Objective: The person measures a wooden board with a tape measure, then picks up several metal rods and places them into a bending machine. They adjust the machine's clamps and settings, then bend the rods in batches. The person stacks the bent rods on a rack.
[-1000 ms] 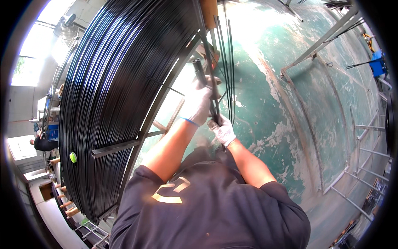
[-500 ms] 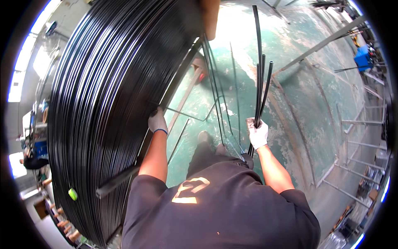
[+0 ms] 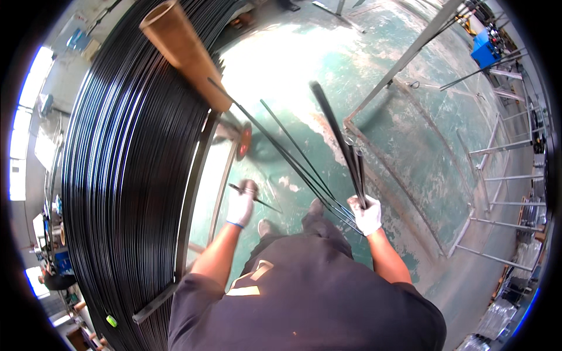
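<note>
A tall stack of long, thin black tubes [image 3: 126, 158] fills the left side. My left hand [image 3: 240, 206], in a white glove, is to the right of that stack and closed around a thin black rod [image 3: 267, 206]; motion blurs the fingertips. My right hand [image 3: 366, 216], also gloved, grips a small bunch of black tubes [image 3: 339, 130] that lean up and to the left. More long black rods [image 3: 290, 157] slant from the cardboard tube down toward my right hand; whether it holds them I cannot tell.
A brown cardboard tube [image 3: 186, 55] juts out over the stack. A metal bar [image 3: 194, 175] runs along the stack's right edge. Metal frames [image 3: 497, 178] stand at the right, with a blue box [image 3: 485, 51] farther back. A long metal beam [image 3: 404, 55] slants above the green floor.
My left hand has come away from the stack to the right, with a thin black rod in it. The tubes in my right hand now tilt left. The view has shifted.
</note>
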The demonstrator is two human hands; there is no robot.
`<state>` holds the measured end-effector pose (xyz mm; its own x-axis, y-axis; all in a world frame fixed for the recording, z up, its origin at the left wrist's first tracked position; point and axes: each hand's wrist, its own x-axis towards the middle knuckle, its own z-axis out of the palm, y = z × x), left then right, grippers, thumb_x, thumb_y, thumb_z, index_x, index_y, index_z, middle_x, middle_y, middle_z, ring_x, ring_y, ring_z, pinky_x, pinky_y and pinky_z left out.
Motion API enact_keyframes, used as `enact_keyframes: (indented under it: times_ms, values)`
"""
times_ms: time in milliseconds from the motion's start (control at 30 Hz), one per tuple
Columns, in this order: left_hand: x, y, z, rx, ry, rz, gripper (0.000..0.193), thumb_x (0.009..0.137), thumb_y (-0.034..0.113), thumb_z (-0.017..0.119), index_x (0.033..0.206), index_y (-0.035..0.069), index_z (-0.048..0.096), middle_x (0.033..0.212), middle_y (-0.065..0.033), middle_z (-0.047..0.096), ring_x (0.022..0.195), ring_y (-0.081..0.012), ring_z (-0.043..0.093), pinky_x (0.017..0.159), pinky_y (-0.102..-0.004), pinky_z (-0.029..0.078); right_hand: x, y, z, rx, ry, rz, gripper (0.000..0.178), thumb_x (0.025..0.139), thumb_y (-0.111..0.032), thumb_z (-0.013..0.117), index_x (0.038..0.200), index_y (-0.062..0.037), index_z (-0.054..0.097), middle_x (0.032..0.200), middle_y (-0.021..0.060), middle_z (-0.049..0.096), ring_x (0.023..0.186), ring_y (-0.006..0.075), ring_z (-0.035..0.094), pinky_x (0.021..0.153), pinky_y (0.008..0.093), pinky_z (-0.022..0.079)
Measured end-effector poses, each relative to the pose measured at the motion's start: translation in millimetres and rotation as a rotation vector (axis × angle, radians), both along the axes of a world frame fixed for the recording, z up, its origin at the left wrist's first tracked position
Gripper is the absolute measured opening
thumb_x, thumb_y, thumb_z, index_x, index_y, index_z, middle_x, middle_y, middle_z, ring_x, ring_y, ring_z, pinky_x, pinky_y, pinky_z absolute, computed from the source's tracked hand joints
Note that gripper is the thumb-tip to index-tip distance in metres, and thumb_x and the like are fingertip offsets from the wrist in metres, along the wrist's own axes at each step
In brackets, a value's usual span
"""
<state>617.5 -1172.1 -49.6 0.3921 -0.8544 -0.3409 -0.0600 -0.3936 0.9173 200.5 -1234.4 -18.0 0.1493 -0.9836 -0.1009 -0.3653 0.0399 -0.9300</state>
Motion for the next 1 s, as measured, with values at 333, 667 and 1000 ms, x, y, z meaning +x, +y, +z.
enact_keyframes:
  times_ms: [333, 667, 1000]
  values:
    - [-144, -216, 116, -0.075, 0.29, -0.223, 0.051, 0.116, 0.048, 0.055, 0.121, -0.001, 0.068, 0.085, -0.0053, 0.066, 0.077, -0.0179, 0.069, 0.082, -0.0368, 0.061, -51, -139, 52, -0.059, 0.315, -0.133, 0.064, 0.094, -0.069, 0.078, 0.095, -0.0055, 0.078, 0.066, 0.016, 0.065, 0.06, 0.0343, 0.067, 0.061, 0.0442, 0.053]
    - [-163, -442, 193, -0.353, 0.516, -0.431, 0.044, 0.12, 0.036, 0.051, 0.145, 0.002, 0.064, 0.129, -0.0074, 0.071, 0.12, -0.0196, 0.069, 0.106, -0.0411, 0.057, 78, -334, 83, -0.146, 0.017, -0.192, 0.056, 0.074, -0.039, 0.103, 0.106, -0.0042, 0.073, 0.075, 0.0042, 0.063, 0.069, 0.0147, 0.058, 0.068, 0.0349, 0.055]
    - [-124, -666, 238, -0.286, 0.654, -0.534, 0.04, 0.118, 0.034, 0.054, 0.142, 0.003, 0.061, 0.135, -0.0155, 0.073, 0.117, -0.0307, 0.073, 0.102, -0.0464, 0.059, 148, -545, 131, -0.223, 0.172, -0.298, 0.061, 0.071, -0.039, 0.101, 0.113, -0.0029, 0.074, 0.096, 0.0183, 0.076, 0.091, 0.0371, 0.074, 0.082, 0.0448, 0.06]
